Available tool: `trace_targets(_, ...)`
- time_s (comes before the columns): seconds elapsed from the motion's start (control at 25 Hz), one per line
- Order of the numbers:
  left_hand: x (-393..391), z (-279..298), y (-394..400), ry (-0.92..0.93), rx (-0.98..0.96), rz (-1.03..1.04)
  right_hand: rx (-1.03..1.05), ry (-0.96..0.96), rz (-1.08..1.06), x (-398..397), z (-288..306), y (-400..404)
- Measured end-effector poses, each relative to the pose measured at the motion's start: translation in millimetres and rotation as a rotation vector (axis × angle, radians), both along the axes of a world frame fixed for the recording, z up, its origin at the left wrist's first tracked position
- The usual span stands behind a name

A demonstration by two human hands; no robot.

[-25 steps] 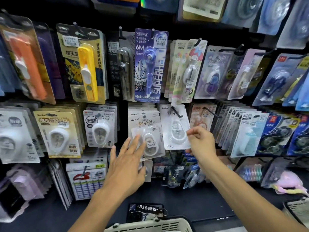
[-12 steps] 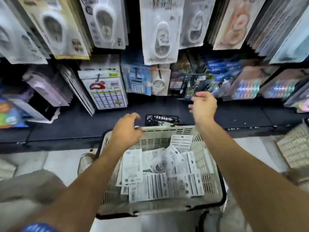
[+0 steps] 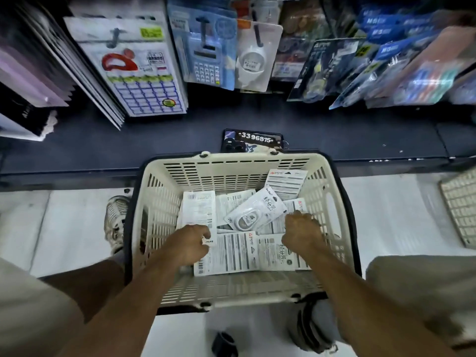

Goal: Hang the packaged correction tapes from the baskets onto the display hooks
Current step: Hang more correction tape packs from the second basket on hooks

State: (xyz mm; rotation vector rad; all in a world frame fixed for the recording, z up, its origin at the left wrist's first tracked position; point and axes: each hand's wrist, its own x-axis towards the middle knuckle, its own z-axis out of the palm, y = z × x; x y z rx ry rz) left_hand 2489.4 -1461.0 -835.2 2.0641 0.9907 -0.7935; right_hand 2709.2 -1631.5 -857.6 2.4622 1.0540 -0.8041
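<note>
A cream plastic basket (image 3: 231,173) with slotted walls sits on a pale floor, seen from directly above; it is the landmark for everything else here. Inside it lies a loose heap of packaged correction tapes (image 3: 231,253), most turned face-down so their white backs with printed text and barcodes show. One pack lies face-up (image 3: 253,211) near the middle of the basket, tilted diagonally, with a white oval tape dispenser visible under its clear blister.

Both bare forearms reach into the basket from its near edge. The left hand (image 3: 190,243) is curled on the left side of the heap, fingertips pinching the lower edge of a face-down pack (image 3: 199,207). The right hand (image 3: 301,233) is curled knuckles-up on the right side of the heap, resting on the packs just beside the face-up one (whether it actually grips a pack cannot be told, since its fingers are tucked under).

Just beyond the basket's far rim, a dark phone (image 3: 253,143) lies on a dark shelf ledge (image 3: 103,140). Above that ledge hang blurred stationery packs, among them a calculator pack (image 3: 206,57) and a white correction tape on a display hook (image 3: 253,57). To the basket's left a sneaker (image 3: 114,222) stands on the floor; at the far right, the corner of a second basket (image 3: 461,202) shows.
</note>
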Motion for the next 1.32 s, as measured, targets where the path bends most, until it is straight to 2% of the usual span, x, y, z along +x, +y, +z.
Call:
trace_targets(0.12, 13.0, -16.1, -17.7, 0.028, -0.084, -0.027, -0.174, 0.030, 0.069, -9.3, -8.3, 0.9)
trace_targets(0.28, 17.4, -32.7, -28.9, 0.036, -0.093, -0.096, -0.168, 0.278, -0.080, -4.0, -22.9, -2.7)
trace_targets(0.4, 20.1, -37.9, -34.3, -0.044, 0.010, -0.174, -0.108, 0.504, -0.235, 4.6, -27.0, 0.5)
trace_targets(0.48, 27.9, -43.8, -34.4, -0.061, 0.124, -0.341, -0.055, 0.656, -0.321, 6.0, -25.3, 1.6)
trace_targets(0.56, 36.1, -51.4, -34.4, -0.005, 0.188, -0.501, -0.041, 0.708, -0.255, 4.5, -25.4, 3.9)
trace_targets(0.64, 39.9, -59.7, -36.5, 0.057, 0.219, -0.553, 0.007, 0.558, -0.119, 0.5, -27.4, 6.8)
trace_targets(0.72, 40.8, -65.7, -37.8, 0.081, 0.253, -0.558, 0.135, 0.198, -0.005, -0.9, -27.9, 7.5)
trace_targets(0.76, 41.5, -67.0, -37.0, 0.077, 0.278, -0.552, 0.165, 0.080, 0.022, -0.7, -28.6, 6.3)
trace_targets(0.88, 43.9, -64.2, -28.1, 0.050, 0.256, -0.535, 0.121, 0.047, -0.026, 2.6, -29.6, 9.3)
trace_targets(1.0, 43.0, -55.3, -14.8, 0.002, 0.107, -0.550, 0.015, 0.019, 0.027, 5.7, -28.8, 16.0)
trace_targets(1.08, 41.2, -47.5, -4.3, -0.038, -0.040, -0.472, 0.004, 0.256, -0.006, 9.1, -25.8, 16.8)
trace_targets(1.2, 49.9, -38.7, 8.5, -0.181, -0.302, -0.241, 0.043, 0.705, -0.266, 13.5, -11.2, 21.3)
trace_targets(1.32, 67.7, -24.1, 10.2, -0.339, -0.582, 0.086, 0.282, 0.915, -0.495, 16.4, 11.2, 34.8)
